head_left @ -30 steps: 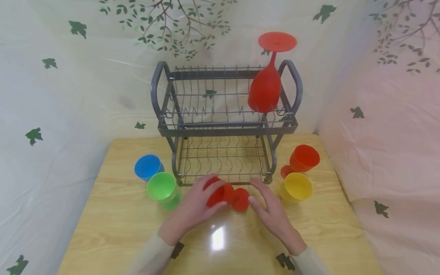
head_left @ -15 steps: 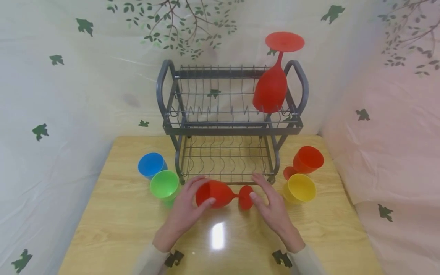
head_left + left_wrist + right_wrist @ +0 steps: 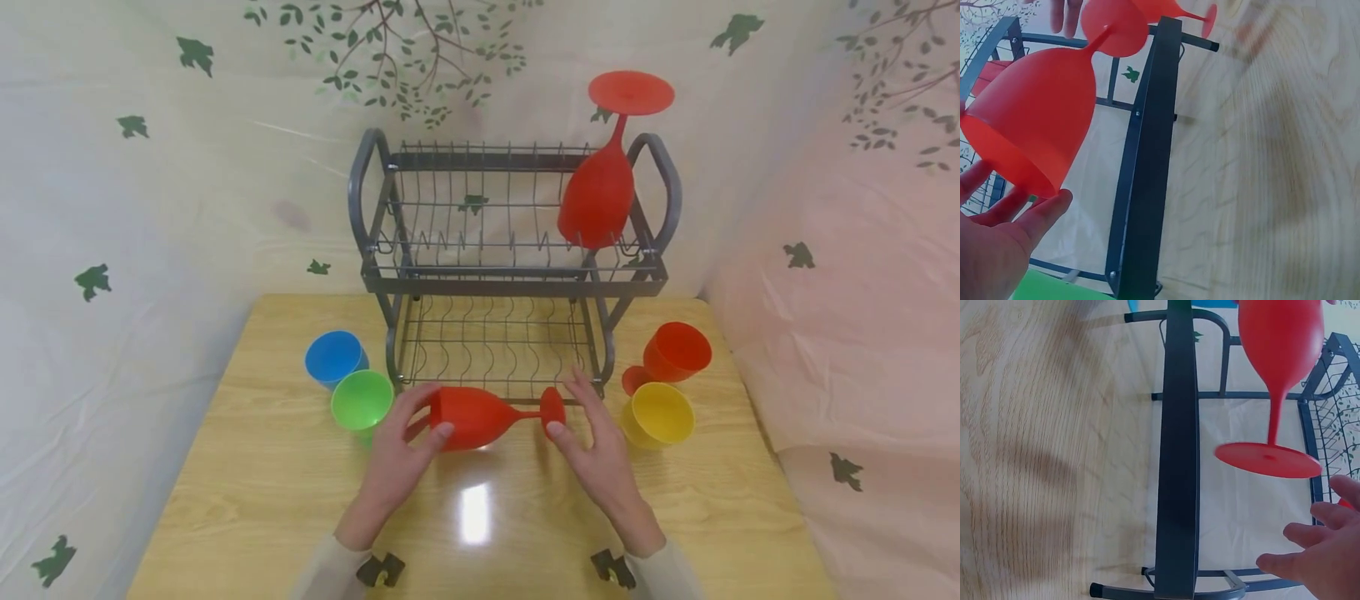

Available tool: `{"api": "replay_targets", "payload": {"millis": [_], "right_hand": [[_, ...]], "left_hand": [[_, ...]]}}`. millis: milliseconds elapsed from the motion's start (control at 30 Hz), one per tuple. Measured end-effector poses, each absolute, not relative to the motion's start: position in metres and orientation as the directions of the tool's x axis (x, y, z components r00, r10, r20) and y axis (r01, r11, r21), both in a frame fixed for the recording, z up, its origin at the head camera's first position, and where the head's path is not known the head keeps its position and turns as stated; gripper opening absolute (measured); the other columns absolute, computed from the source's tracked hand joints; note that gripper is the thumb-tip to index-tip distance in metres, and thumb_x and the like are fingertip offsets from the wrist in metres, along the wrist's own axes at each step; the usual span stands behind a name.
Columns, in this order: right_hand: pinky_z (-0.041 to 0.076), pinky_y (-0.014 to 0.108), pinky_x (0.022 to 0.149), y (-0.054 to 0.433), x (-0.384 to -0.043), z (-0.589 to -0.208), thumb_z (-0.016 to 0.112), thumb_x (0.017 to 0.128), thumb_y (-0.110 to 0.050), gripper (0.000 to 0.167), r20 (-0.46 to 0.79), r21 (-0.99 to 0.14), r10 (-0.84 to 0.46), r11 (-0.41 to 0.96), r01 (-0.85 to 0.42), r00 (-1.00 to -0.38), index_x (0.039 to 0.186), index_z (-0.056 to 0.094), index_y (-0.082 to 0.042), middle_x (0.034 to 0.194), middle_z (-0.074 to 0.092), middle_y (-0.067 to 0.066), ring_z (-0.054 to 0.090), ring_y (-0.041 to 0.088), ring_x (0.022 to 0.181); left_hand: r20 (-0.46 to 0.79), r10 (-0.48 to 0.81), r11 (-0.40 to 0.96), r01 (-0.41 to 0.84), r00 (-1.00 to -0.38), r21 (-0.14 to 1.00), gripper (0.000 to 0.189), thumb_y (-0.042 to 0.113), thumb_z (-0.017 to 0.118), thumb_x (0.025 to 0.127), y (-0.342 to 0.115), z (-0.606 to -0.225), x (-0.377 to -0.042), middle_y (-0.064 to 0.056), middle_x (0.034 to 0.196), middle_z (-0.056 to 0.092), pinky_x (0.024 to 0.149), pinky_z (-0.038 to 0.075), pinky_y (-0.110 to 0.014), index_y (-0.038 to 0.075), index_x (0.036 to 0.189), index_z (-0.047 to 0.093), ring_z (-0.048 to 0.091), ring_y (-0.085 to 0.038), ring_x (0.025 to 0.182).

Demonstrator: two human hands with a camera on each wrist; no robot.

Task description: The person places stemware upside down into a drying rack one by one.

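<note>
In the head view, my left hand holds a red plastic wine glass sideways by its rim, thumb on the near side and fingers behind. The glass is off the table, with its foot pointing right. Close to the foot, my right hand has its fingers spread and grips nothing. The right wrist view shows a gap between those fingers and the foot. Behind both hands stands a dark two-tier dish rack. Another red wine glass stands upside down on its upper tier, at the right.
Blue and green goblets stand left of the rack on the wooden table. To its right are a tilted red goblet and a yellow goblet. A patterned sheet hangs behind and at the sides.
The held glass has come up from the table and turned more level, its foot moving right. My left hand now grasps its rim. My right hand stays beside the foot. The head view has shifted slightly.
</note>
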State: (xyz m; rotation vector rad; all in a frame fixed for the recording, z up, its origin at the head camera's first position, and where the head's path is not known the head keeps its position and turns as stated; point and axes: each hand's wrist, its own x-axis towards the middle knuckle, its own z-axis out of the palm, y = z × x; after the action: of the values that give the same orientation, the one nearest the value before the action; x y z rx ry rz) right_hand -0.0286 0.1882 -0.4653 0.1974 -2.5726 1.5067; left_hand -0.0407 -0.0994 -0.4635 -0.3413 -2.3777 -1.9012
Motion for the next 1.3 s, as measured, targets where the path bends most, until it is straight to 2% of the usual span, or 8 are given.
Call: {"api": "replay_targets", "payload": {"millis": [233, 400, 500, 633, 733, 900, 1033, 1300], "right_hand": [[0.029, 0.071, 0.115, 0.186, -0.027, -0.465, 0.073, 0.095, -0.026, 0.070, 0.207, -0.861, -0.003, 0.474, -0.183, -0.978, 0.158, 0.044, -0.016, 0.171, 0.022, -0.007, 0.025, 0.029, 0.156], [0.028, 0.071, 0.116, 0.184, -0.025, -0.465, 0.074, 0.094, -0.029, 0.075, 0.188, -0.875, 0.041, 0.460, -0.149, -0.981, 0.160, 0.040, -0.019, 0.171, 0.022, -0.007, 0.026, 0.030, 0.156], [0.029, 0.060, 0.120, 0.182, -0.024, -0.467, 0.074, 0.095, -0.023, 0.077, 0.189, -0.903, 0.063, 0.404, -0.148, -0.980, 0.161, 0.037, -0.017, 0.171, 0.022, -0.006, 0.027, 0.029, 0.155], [0.030, 0.030, 0.120, 0.178, -0.022, -0.470, 0.074, 0.095, -0.010, 0.080, 0.195, -0.948, 0.077, 0.269, -0.168, -0.978, 0.163, 0.031, -0.012, 0.172, 0.022, 0.000, 0.028, 0.030, 0.155], [0.028, 0.017, 0.117, 0.176, -0.021, -0.472, 0.072, 0.095, -0.005, 0.082, 0.192, -0.967, 0.086, 0.183, -0.174, -0.978, 0.163, 0.028, -0.012, 0.171, 0.022, 0.004, 0.028, 0.028, 0.155], [0.031, 0.017, 0.115, 0.173, -0.021, -0.473, 0.069, 0.097, -0.004, 0.082, 0.144, -0.987, 0.090, 0.082, -0.137, -0.985, 0.164, 0.024, -0.011, 0.171, 0.024, 0.004, 0.028, 0.026, 0.155], [0.037, 0.021, 0.112, 0.168, -0.020, -0.473, 0.067, 0.098, -0.004, 0.079, 0.096, -0.995, 0.079, 0.030, -0.093, -0.992, 0.164, 0.023, -0.008, 0.169, 0.028, 0.009, 0.032, 0.033, 0.153], [0.038, 0.023, 0.112, 0.157, -0.020, -0.475, 0.066, 0.099, -0.005, 0.076, 0.026, -0.999, 0.018, -0.038, -0.027, -0.999, 0.163, 0.025, -0.004, 0.166, 0.034, 0.016, 0.035, 0.032, 0.151]], "left_hand": [[0.146, 0.073, 0.138, 0.155, -0.987, 0.978, 0.053, 0.015, 0.074, 0.097, -0.099, -0.466, -0.040, -0.007, 0.146, 0.055, 0.099, 0.055, -0.039, 0.008, 0.145, 0.055, 0.054, -0.034, 0.134], [0.138, 0.028, 0.109, 0.140, -0.990, 0.984, 0.048, 0.013, 0.070, 0.099, -0.097, -0.467, -0.038, -0.008, 0.146, 0.056, 0.095, 0.057, -0.032, 0.011, 0.145, 0.055, 0.054, -0.036, 0.134], [0.129, 0.001, 0.091, 0.128, -0.992, 0.988, 0.046, 0.014, 0.067, 0.101, -0.096, -0.468, -0.037, -0.010, 0.145, 0.056, 0.092, 0.058, -0.029, 0.012, 0.145, 0.055, 0.055, -0.037, 0.134], [0.118, -0.024, 0.059, 0.116, -0.993, 0.991, 0.045, 0.016, 0.063, 0.103, -0.093, -0.468, -0.036, -0.011, 0.143, 0.055, 0.092, 0.058, -0.028, 0.009, 0.147, 0.053, 0.057, -0.037, 0.132], [0.111, -0.038, 0.032, 0.110, -0.993, 0.993, 0.046, 0.015, 0.062, 0.104, -0.090, -0.470, -0.037, -0.011, 0.143, 0.055, 0.093, 0.057, -0.026, 0.006, 0.148, 0.051, 0.058, -0.036, 0.131], [0.134, -0.051, 0.004, 0.134, -0.990, 0.991, 0.044, 0.012, 0.058, 0.105, -0.086, -0.471, -0.036, -0.013, 0.144, 0.054, 0.096, 0.055, -0.024, 0.004, 0.148, 0.051, 0.058, -0.037, 0.131], [0.149, -0.049, -0.004, 0.149, -0.988, 0.989, 0.043, 0.011, 0.055, 0.106, -0.083, -0.470, -0.035, -0.015, 0.144, 0.054, 0.096, 0.055, -0.024, 0.004, 0.148, 0.050, 0.058, -0.038, 0.129], [0.140, -0.056, -0.061, 0.143, -0.989, 0.988, 0.042, 0.012, 0.053, 0.106, -0.077, -0.469, -0.034, -0.010, 0.142, 0.056, 0.093, 0.058, -0.031, 0.007, 0.147, 0.050, 0.061, -0.030, 0.128]]}}
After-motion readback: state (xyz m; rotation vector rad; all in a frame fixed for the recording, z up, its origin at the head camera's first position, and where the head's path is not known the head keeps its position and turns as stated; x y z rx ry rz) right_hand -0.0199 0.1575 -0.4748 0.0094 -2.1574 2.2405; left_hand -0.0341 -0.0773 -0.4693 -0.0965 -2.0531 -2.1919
